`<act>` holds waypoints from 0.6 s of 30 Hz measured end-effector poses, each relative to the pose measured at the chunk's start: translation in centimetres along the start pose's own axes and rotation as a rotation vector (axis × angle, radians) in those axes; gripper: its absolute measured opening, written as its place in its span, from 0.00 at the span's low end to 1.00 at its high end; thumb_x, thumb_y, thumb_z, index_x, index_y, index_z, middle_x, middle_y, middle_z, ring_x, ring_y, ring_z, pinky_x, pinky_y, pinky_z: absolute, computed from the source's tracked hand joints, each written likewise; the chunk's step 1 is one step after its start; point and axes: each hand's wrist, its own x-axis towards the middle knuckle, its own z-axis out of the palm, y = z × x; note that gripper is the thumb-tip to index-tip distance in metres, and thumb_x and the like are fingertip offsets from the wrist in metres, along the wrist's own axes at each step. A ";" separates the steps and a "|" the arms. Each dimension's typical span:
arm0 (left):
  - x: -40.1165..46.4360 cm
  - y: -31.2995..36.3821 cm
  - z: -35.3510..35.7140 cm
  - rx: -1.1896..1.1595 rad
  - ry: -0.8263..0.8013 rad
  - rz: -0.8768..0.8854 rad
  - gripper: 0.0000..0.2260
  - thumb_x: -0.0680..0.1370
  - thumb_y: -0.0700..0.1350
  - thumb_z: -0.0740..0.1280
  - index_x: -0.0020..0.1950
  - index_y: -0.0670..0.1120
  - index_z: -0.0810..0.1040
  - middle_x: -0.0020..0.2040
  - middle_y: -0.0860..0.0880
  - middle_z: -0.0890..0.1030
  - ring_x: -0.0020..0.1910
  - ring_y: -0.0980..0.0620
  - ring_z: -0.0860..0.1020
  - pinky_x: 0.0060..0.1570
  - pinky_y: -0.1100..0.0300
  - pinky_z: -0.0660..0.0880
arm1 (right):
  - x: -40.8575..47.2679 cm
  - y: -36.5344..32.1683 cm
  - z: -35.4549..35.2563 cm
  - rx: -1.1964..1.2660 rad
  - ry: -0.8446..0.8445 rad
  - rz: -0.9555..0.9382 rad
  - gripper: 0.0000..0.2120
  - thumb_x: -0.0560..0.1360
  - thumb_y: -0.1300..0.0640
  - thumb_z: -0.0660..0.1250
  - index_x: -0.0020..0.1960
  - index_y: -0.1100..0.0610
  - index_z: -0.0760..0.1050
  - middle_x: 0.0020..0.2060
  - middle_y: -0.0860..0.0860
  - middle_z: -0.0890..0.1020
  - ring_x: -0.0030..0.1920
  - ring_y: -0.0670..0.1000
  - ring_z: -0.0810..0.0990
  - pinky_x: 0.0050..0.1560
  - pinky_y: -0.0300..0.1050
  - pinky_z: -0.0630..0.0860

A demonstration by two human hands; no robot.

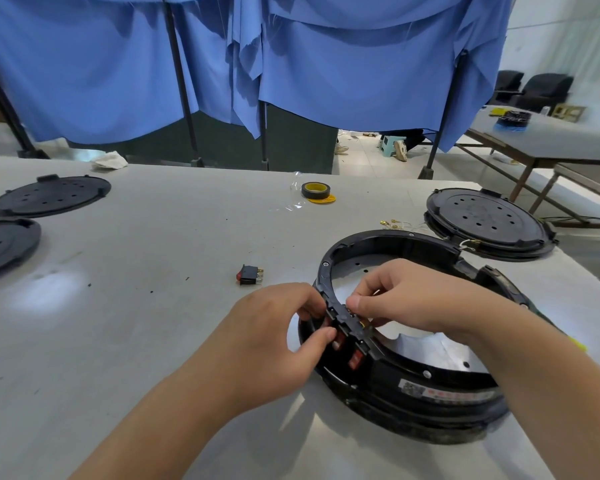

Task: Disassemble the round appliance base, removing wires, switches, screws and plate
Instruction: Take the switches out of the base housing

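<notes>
My left hand (278, 337) pinches a red rocker switch (338, 339) from outside the glossy black round base (413, 386) at the table's (136, 306) near right, my right hand (406, 296) pinching behind it inside the rim, a loose switch (250, 274) beyond.

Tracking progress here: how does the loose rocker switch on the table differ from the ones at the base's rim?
The loose switch lies free on the table, untouched, metal terminals exposed. The mounted switches sit in the round base wall, the left hand on one, terminals hidden. Both are black with red rockers.
</notes>
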 end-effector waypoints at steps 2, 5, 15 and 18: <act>0.0 0.0 0.0 0.012 0.009 0.003 0.08 0.72 0.54 0.66 0.46 0.52 0.78 0.40 0.59 0.80 0.42 0.60 0.76 0.44 0.66 0.71 | 0.0 -0.1 0.2 0.001 0.009 0.010 0.10 0.75 0.52 0.68 0.38 0.56 0.81 0.42 0.56 0.85 0.49 0.56 0.83 0.58 0.52 0.77; 0.1 -0.1 0.1 0.008 0.014 0.002 0.08 0.72 0.54 0.66 0.46 0.52 0.79 0.39 0.60 0.81 0.42 0.60 0.76 0.43 0.67 0.71 | 0.1 -0.3 0.5 -0.010 0.015 0.015 0.11 0.76 0.53 0.67 0.38 0.58 0.81 0.41 0.59 0.84 0.46 0.58 0.82 0.59 0.57 0.76; 0.2 -0.3 -0.1 -0.033 0.015 0.018 0.04 0.72 0.52 0.68 0.43 0.54 0.79 0.37 0.62 0.80 0.40 0.68 0.76 0.42 0.74 0.70 | 0.3 -0.3 1.0 0.028 -0.016 0.050 0.10 0.76 0.51 0.65 0.43 0.58 0.78 0.38 0.54 0.78 0.40 0.52 0.75 0.50 0.53 0.75; 0.2 -0.3 -0.1 -0.045 0.015 0.031 0.04 0.72 0.51 0.68 0.42 0.52 0.79 0.37 0.60 0.80 0.39 0.65 0.76 0.42 0.70 0.71 | 0.6 -0.2 1.6 -0.008 0.037 0.036 0.18 0.76 0.43 0.62 0.44 0.59 0.76 0.36 0.51 0.77 0.39 0.50 0.76 0.46 0.48 0.73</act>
